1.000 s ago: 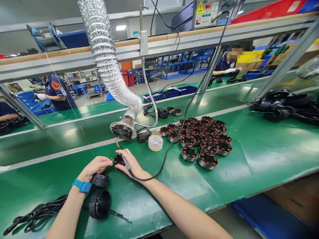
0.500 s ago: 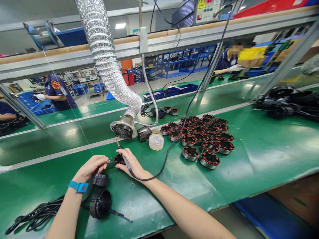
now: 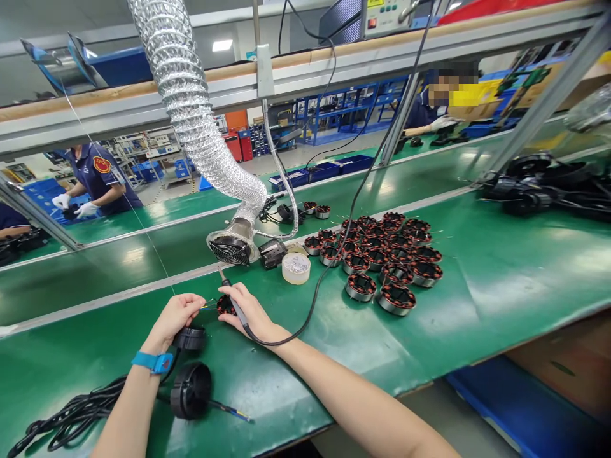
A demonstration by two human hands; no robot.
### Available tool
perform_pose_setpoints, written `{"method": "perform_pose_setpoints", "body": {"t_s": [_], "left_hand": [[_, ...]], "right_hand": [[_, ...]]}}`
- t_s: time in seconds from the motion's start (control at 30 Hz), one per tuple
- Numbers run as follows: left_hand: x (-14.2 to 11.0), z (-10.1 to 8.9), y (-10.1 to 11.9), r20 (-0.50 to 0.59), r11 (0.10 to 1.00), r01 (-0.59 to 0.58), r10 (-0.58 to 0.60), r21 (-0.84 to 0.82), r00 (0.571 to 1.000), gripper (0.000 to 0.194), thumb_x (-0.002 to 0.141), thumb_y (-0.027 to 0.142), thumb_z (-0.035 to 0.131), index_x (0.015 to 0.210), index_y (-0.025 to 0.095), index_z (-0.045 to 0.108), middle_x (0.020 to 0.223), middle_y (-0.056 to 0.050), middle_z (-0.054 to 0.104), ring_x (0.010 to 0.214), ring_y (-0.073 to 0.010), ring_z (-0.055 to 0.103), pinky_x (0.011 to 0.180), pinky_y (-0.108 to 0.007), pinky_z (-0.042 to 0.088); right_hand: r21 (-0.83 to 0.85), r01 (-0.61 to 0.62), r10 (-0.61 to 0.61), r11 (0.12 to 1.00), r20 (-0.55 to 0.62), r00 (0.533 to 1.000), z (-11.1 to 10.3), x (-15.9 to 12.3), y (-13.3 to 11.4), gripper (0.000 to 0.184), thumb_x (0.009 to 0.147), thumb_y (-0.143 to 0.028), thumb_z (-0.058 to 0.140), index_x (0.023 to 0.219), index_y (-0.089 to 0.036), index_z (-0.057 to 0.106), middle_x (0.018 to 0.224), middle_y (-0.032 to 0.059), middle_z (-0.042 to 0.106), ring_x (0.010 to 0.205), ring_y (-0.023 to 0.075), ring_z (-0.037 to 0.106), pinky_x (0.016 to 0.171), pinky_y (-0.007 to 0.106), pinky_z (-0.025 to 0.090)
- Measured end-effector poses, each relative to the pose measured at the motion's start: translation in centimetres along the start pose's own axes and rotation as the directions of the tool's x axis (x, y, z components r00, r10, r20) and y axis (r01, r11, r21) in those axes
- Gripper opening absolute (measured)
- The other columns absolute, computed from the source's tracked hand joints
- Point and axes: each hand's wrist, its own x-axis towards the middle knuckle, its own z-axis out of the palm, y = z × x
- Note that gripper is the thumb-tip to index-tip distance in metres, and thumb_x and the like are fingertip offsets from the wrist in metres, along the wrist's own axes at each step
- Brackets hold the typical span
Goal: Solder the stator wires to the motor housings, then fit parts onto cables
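My right hand [image 3: 247,313] holds a soldering iron [image 3: 233,298] slantwise, its tip pointing up and away toward the fan. The same hand's fingers and thumb rest around a motor stator [image 3: 224,304] with copper windings, partly hidden by them. Just left of it, my left hand [image 3: 180,315] pinches thin coloured wires [image 3: 206,307] beside the stator's leads. A blue wrist strap [image 3: 153,362] circles my left wrist. Below that hand sit a black round cap [image 3: 189,338] and a black round housing [image 3: 191,390], from which a cable with bared coloured ends [image 3: 233,412] sticks out.
Several stators [image 3: 377,254] stand grouped to the right. A fume duct with a fan [image 3: 233,247] hangs behind my hands, near a clear tub [image 3: 296,268]. The iron's black cord [image 3: 312,312] crosses the bench. Coiled cable [image 3: 79,410] lies at left. Co-workers sit across the bench.
The view has shifted slightly. My left fingers have changed their hold on the wires, and their coloured ends now show close to the stator. My right hand keeps its hold.
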Motion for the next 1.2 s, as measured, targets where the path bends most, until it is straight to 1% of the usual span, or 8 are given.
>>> {"method": "perform_pose_setpoints", "body": {"t_s": [0.17, 0.4, 0.63, 0.77, 0.97, 1.03, 1.1, 1.2], "left_hand": [[-0.3, -0.1, 0.1, 0.062, 0.999, -0.012, 0.01, 0.041, 0.998, 0.046, 0.066, 0.06, 0.071, 0.071, 0.014, 0.062, 0.05, 0.008, 0.042, 0.042, -0.0061, 0.029, 0.043, -0.021, 0.018], [-0.1, 0.6, 0.3, -0.084, 0.994, 0.026, -0.017, 0.105, 0.996, 0.053, 0.062, 0.063, 0.07, 0.078, 0.013, 0.066, 0.046, 0.009, 0.037, 0.043, -0.0074, 0.027, 0.043, -0.022, 0.018], [-0.1, 1.0, 0.4, -0.076, 0.995, 0.007, 0.001, 0.1, 0.997, 0.061, 0.061, 0.067, 0.069, 0.084, 0.01, 0.07, 0.043, 0.01, 0.031, 0.043, -0.0074, 0.021, 0.043, -0.023, 0.012], [0.2, 0.7, 0.1, -0.055, 0.998, 0.003, 0.0, 0.062, 0.998, 0.059, 0.062, 0.068, 0.07, 0.081, 0.012, 0.068, 0.044, 0.01, 0.032, 0.042, -0.0072, 0.024, 0.043, -0.022, 0.015], [0.6, 0.1, -0.9, -0.009, 0.996, 0.012, -0.013, -0.093, 1.0, 0.054, 0.063, 0.068, 0.071, 0.066, 0.017, 0.053, 0.05, 0.008, 0.042, 0.044, -0.0071, 0.032, 0.044, -0.021, 0.023], [0.6, -0.3, -1.2, -0.048, 0.993, 0.01, -0.016, -0.118, 0.999, 0.053, 0.061, 0.066, 0.073, 0.071, 0.017, 0.057, 0.053, 0.007, 0.046, 0.046, -0.0081, 0.036, 0.046, -0.021, 0.026], [0.8, -1.0, -1.8, -0.127, 0.991, 0.003, -0.02, -0.135, 0.992, 0.056, 0.054, 0.059, 0.08, 0.086, 0.015, 0.065, 0.064, 0.003, 0.057, 0.053, -0.0106, 0.046, 0.05, -0.022, 0.032], [1.3, -2.5, -2.7, -0.252, 0.986, -0.062, 0.022, -0.153, 0.967, 0.062, 0.047, 0.047, 0.083, 0.098, 0.016, 0.068, 0.091, -0.005, 0.068, 0.083, -0.0198, 0.061, 0.071, -0.028, 0.045]], "right_hand": [[-0.016, -0.008, 0.008, 1.0, -0.006, 1.0, 0.1, 0.0, 0.0, 0.064, 0.077, -0.024, 0.079, 0.133, -0.025, 0.047, 0.11, 0.0052, 0.051, 0.09, 0.0184, 0.058, 0.083, 0.03, 0.051], [-0.029, 0.001, -0.001, 1.0, 0.009, 1.0, 0.0, 0.1, 0.0, 0.066, 0.077, -0.024, 0.079, 0.134, -0.025, 0.046, 0.109, 0.0049, 0.051, 0.089, 0.0182, 0.059, 0.081, 0.03, 0.051], [-0.042, 0.0, 0.0, 0.999, 0.001, 1.0, 0.0, 0.0, -0.2, 0.065, 0.077, -0.024, 0.079, 0.133, -0.024, 0.046, 0.111, 0.0059, 0.051, 0.09, 0.0192, 0.059, 0.083, 0.031, 0.052], [-0.027, -0.01, 0.01, 1.0, -0.006, 1.0, 0.2, -0.1, 0.0, 0.069, 0.075, -0.026, 0.081, 0.134, -0.025, 0.046, 0.11, 0.0057, 0.052, 0.09, 0.019, 0.06, 0.082, 0.031, 0.052], [-0.059, 0.02, -0.023, 0.998, -0.052, 0.998, -0.4, 0.3, -1.0, 0.071, 0.074, -0.036, 0.082, 0.134, -0.022, 0.047, 0.11, 0.0071, 0.054, 0.091, 0.0199, 0.061, 0.083, 0.032, 0.053], [-0.097, 0.043, -0.051, 0.994, -0.085, 0.995, -1.1, 0.6, -2.3, 0.063, 0.08, -0.037, 0.077, 0.134, -0.021, 0.049, 0.11, 0.0076, 0.055, 0.09, 0.019, 0.061, 0.083, 0.031, 0.052], [-0.158, 0.059, -0.078, 0.986, -0.117, 0.99, -2.1, 0.9, -3.8, 0.055, 0.085, -0.036, 0.071, 0.133, -0.02, 0.049, 0.109, 0.0077, 0.056, 0.085, 0.017, 0.061, 0.079, 0.028, 0.052], [-0.303, 0.091, -0.142, 0.948, -0.149, 0.979, -4.2, 1.0, -5.8, 0.043, 0.091, -0.033, 0.064, 0.13, -0.019, 0.054, 0.105, 0.0074, 0.058, 0.079, 0.0155, 0.061, 0.072, 0.026, 0.051]]}}
